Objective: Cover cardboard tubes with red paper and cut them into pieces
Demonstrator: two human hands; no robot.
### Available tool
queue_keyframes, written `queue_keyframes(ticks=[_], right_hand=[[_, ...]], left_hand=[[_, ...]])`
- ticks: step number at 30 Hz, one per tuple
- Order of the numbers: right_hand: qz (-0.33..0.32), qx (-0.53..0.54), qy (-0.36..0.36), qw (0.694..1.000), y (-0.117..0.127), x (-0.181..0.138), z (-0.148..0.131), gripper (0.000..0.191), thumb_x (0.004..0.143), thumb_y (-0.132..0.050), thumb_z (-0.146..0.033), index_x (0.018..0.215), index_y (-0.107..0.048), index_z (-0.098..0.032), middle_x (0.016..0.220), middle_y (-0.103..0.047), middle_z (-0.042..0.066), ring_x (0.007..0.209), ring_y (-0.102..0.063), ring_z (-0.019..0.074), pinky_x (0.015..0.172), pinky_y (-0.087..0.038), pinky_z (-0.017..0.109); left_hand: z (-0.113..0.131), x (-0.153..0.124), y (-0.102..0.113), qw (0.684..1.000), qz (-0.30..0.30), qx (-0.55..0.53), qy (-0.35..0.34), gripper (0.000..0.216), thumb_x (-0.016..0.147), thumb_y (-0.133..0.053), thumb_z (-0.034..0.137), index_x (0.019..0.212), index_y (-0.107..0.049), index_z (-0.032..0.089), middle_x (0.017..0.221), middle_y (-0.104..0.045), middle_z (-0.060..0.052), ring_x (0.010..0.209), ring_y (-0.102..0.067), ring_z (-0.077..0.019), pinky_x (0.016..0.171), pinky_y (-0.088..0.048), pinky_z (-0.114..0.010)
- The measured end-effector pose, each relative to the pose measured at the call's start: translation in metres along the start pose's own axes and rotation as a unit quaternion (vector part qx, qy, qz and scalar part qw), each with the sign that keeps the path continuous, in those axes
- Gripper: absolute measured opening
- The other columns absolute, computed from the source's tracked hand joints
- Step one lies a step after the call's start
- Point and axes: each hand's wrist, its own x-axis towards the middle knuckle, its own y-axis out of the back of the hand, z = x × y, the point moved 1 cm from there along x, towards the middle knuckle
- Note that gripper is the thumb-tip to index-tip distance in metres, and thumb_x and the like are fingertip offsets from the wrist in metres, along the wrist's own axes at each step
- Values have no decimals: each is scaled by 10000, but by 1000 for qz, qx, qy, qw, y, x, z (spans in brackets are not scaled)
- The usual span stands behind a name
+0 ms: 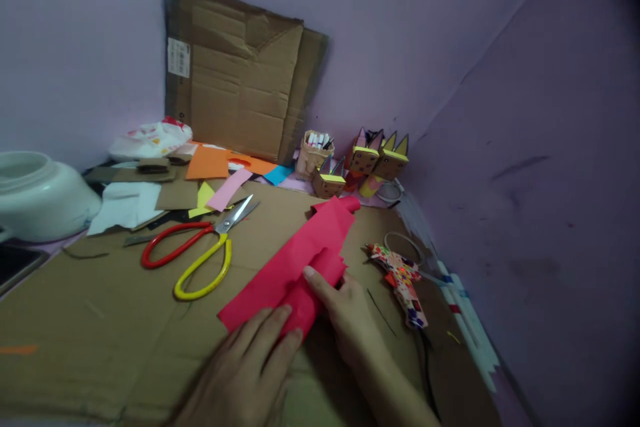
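Note:
A sheet of red paper (295, 255) lies slantwise on the cardboard-covered table, its near part curled into a roll. My left hand (253, 353) rests on the lower end of the roll with its fingers stretched out over the paper. Gripping the roll's right side, my right hand (345, 310) has its thumb on top and its other fingers hidden beneath. Scissors (220, 233) with one red and one yellow handle lie partly spread to the left of the paper. On the right lies a colourfully patterned glue gun (403, 280) with a small red light lit.
Paper and cardboard scraps (207, 163) lie along the back left, beside a white ceramic pot (43, 197). A large folded cardboard sheet (240, 73) leans on the wall. Eared cardboard figures (393, 161) and a marker holder (313, 157) stand at the back. The glue gun's cord (427, 373) trails forward.

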Motion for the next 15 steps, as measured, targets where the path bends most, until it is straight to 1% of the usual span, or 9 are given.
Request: queue_keyframes(ticks=[2,3,5,6,7,9,11,12,15], right_hand=[[-9,-99,38,994,22,0,-6,338,691,-724,-418,888,-685,-147,787,-725,68,695,-664,220,656,-525,318],[24,-172,75,982,34,-2,-9,340,664,-741,-411,883,-700,-155,819,-729,79,737,-667,238,695,-523,341],[140,-295,131,936,56,-11,-12,409,616,-775,-395,961,-715,-183,1008,-718,119,896,-655,294,819,-504,430],[161,-332,153,917,61,-17,-12,411,654,-746,-383,1016,-713,-191,1088,-699,137,966,-640,319,869,-481,479],[140,-350,179,909,63,-23,-10,352,724,-691,-369,1036,-714,-207,1110,-696,134,1003,-634,322,894,-471,499],[51,-359,258,896,55,-35,-5,263,839,-564,-292,1044,-719,-244,1093,-709,110,1026,-641,295,920,-478,492],[-40,-374,334,864,40,-42,2,342,859,-505,-191,1146,-680,-253,1183,-682,94,1126,-604,282,1016,-417,508],[-83,-388,354,847,33,-42,6,393,852,-502,-160,1205,-647,-253,1233,-657,87,1177,-574,285,1050,-384,516],[-164,-430,366,809,19,-38,17,476,831,-524,-133,1297,-578,-213,1307,-604,97,1261,-504,307,1077,-360,524]], left_hand=[[2,-1,-5,1000,-9,5,1,338,843,-393,124,1092,-615,180,1143,-675,-81,1004,-618,-225,829,-503,-318],[2,-2,-7,1000,-22,4,-8,345,834,-395,116,1084,-622,187,1132,-681,-73,988,-622,-224,823,-503,-318],[0,-5,-8,999,-35,3,-15,358,815,-398,99,1069,-634,189,1117,-691,-70,975,-626,-235,824,-500,-334],[-1,-6,-7,999,-37,2,-19,367,809,-397,90,1072,-634,185,1118,-693,-72,976,-627,-241,827,-498,-343],[-2,-6,-6,999,-36,2,-25,370,809,-396,87,1078,-633,179,1120,-695,-75,973,-630,-241,824,-497,-343],[-3,-3,-2,998,-40,6,-38,357,818,-400,88,1081,-629,161,1109,-703,-75,949,-643,-222,811,-496,-323],[-4,3,3,997,-49,14,-58,329,827,-410,90,1064,-630,148,1068,-720,-67,918,-657,-197,794,-494,-293],[-4,5,6,997,-48,18,-63,311,831,-417,96,1048,-635,147,1039,-729,-63,903,-663,-189,784,-491,-282],[-3,10,11,998,-18,24,-54,279,849,-404,103,969,-650,161,916,-751,-42,831,-674,-166,760,-478,-265]])
